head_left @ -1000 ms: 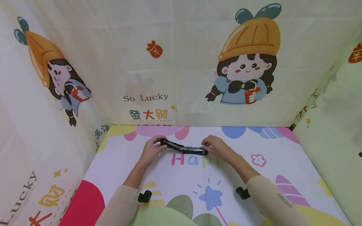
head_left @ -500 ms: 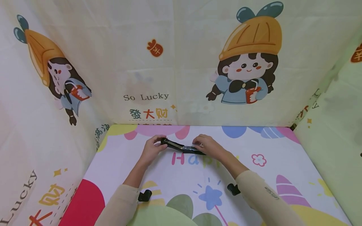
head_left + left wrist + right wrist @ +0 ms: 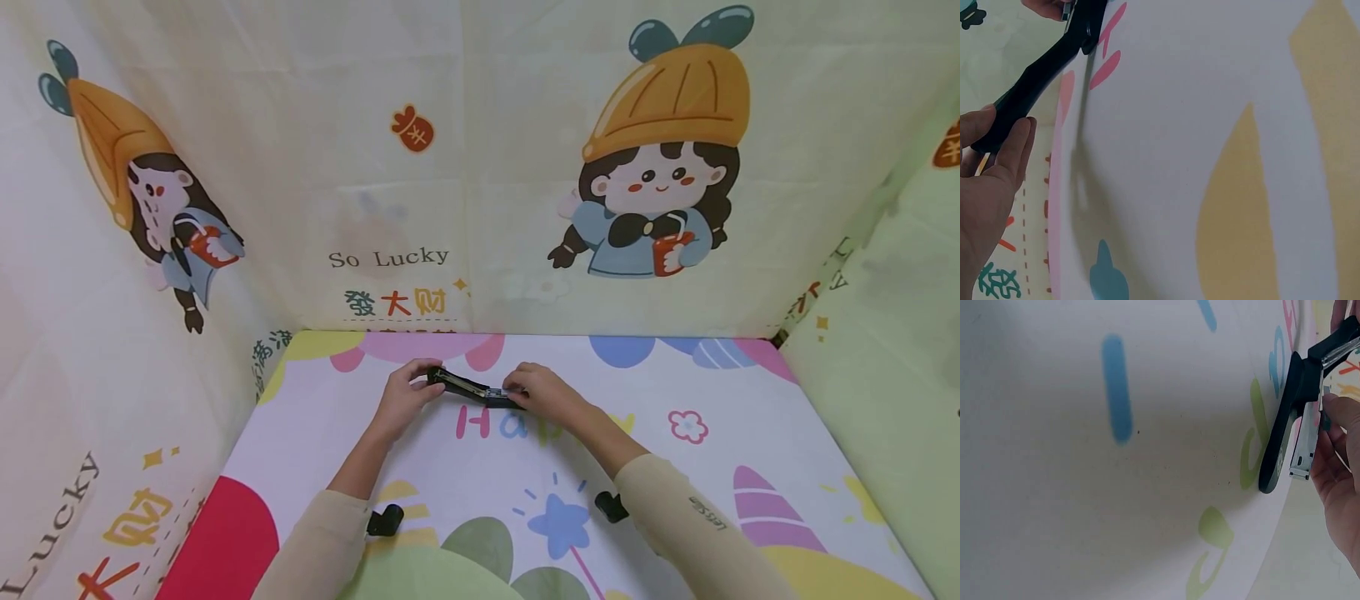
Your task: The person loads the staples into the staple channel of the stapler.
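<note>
Over the far part of the printed tabletop, as seen from the head, a black stapler is held opened out, its 2 halves meeting at a shallow angle just beyond some coloured letters. Its left end is gripped between the thumb and fingers of the left hand, and its right half is partly covered by the right hand. Light sleeves are worn on the arms, and the tabletop is bordered by cloth walls printed with cartoon figures. From the left wrist, the same grip is shown, the thumb set on 1 side of the black end and fingers on the other; the right hand is cut off by the top edge. From the right wrist, a small grey piece is pinched by the right thumb and fingers just beside the stapler's metal tray; whether the 2 are touching cannot be told.
</note>
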`<action>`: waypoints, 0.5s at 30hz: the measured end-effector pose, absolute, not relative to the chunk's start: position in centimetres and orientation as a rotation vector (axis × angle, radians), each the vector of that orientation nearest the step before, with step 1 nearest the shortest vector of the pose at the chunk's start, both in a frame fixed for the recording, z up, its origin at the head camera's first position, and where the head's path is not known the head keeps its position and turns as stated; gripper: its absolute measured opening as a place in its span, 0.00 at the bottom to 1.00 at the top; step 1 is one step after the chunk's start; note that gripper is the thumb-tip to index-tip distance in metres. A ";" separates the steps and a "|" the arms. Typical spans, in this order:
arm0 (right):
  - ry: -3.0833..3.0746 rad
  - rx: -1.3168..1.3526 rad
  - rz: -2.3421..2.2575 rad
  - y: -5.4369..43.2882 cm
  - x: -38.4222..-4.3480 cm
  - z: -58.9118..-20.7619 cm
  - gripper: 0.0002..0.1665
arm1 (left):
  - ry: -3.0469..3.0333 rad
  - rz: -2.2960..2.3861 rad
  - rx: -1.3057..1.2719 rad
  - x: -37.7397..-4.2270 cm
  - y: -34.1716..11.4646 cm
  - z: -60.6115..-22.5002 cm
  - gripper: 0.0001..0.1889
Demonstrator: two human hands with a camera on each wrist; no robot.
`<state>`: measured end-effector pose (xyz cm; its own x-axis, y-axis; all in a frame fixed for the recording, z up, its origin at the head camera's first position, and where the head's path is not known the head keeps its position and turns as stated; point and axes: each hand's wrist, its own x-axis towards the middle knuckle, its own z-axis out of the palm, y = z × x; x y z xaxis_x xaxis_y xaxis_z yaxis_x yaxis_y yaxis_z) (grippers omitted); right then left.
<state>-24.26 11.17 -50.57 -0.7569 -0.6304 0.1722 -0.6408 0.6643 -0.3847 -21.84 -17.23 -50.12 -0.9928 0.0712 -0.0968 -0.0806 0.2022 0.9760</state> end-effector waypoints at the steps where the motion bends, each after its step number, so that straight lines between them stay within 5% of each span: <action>1: -2.849 1.081 0.669 11.1 -24.3 -50.6 0.08 | 2.339 1.909 -0.007 -21.9 -17.2 -50.1 0.23; 15: -2.904 1.013 0.667 10.9 -24.2 -50.8 0.09 | 2.353 1.900 -0.003 -22.0 -17.1 -50.1 0.24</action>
